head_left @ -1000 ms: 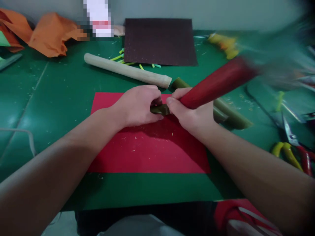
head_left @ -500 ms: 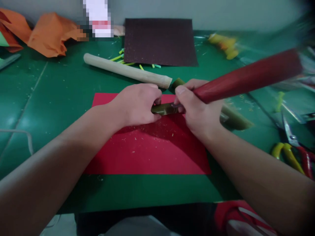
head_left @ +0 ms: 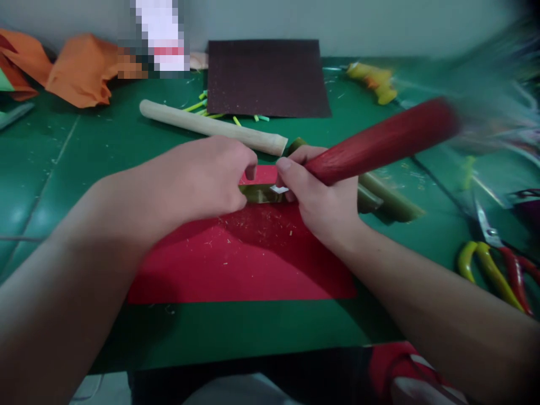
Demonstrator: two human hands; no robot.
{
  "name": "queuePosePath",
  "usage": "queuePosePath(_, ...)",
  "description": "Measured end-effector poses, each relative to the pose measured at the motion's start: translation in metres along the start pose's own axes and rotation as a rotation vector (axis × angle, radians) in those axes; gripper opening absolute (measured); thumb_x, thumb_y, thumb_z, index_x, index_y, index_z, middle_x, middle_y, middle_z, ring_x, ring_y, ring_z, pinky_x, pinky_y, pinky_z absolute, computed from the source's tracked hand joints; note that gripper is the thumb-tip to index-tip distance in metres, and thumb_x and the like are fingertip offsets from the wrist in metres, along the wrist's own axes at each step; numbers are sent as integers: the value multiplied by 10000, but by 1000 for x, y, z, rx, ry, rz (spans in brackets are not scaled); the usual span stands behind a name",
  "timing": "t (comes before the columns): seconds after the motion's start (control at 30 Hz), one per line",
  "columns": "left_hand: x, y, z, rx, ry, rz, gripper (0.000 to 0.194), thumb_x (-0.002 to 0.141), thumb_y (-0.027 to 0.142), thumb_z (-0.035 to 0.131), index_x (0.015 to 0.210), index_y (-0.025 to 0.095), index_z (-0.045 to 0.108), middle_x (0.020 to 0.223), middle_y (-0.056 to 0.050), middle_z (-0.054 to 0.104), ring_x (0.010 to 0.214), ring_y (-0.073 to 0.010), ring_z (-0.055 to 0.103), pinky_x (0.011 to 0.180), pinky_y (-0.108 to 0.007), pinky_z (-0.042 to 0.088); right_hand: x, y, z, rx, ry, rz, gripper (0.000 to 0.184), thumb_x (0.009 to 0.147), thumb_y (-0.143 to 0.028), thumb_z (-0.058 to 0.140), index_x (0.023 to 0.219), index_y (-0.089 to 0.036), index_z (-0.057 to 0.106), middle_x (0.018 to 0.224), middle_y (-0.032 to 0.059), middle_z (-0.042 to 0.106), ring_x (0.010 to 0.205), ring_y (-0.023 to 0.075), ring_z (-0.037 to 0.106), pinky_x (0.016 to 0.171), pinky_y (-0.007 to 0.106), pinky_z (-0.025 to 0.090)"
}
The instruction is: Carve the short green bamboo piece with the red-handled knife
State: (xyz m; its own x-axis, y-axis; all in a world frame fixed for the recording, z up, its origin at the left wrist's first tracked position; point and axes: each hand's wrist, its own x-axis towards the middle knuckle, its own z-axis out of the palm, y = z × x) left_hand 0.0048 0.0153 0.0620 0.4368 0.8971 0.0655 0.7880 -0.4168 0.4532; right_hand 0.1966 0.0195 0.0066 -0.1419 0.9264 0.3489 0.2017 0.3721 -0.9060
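Note:
My left hand [head_left: 202, 177] is closed on the left end of a dark green piece [head_left: 259, 193] that looks like bamboo. This piece lies above a red sheet [head_left: 248, 270] strewn with pale shavings. In my right hand [head_left: 327, 197] is a carving chisel [head_left: 379, 143] with a thick red handle slanting up to the right. Its small bright blade tip rests at the right part of the green piece. My fingers hide both ends of that piece and most of the blade.
Behind my hands lie a peeled pale bamboo stick [head_left: 211, 126] and a dark brown sheet [head_left: 268, 79]. More green bamboo [head_left: 394, 199] is right of my right hand. Scissors [head_left: 491, 236], a yellow glue gun [head_left: 373, 81] and orange crumpled paper [head_left: 82, 70] surround the work area.
Both hands have shifted left, with the left one turning over more. The chisel's handle swung left, and its blade tip now shows on the green piece.

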Motion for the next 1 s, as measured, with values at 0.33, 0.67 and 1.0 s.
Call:
queuePosePath(0.33,6,53,15,-241,328,-49,455,843,599,751,1096,223,714,806,-31,638,741,-200,597,613,-360,424,4,-1,4,95,-91,-34,191,815,-206,673,663,-232,561,664,-31,578,665,128,573,605,271,504)
queuePosePath(0.67,2,55,22,-48,457,-85,232,936,454,577,914,229,631,886,-42,713,790,-199,626,666,-366,426,7,-5,3,62,-83,-12,313,813,-285,730,614,-226,495,627,-36,512,638,120,512,530,249,450)
queuePosePath(1.0,27,9,50,-853,1037,-85,224,965,348,533,776,250,601,632,-14,520,572,-161,519,514,-346,371,3,-2,1,88,-74,20,315,908,-551,728,948,-241,695,614,-54,479,542,99,427,505,260,344)
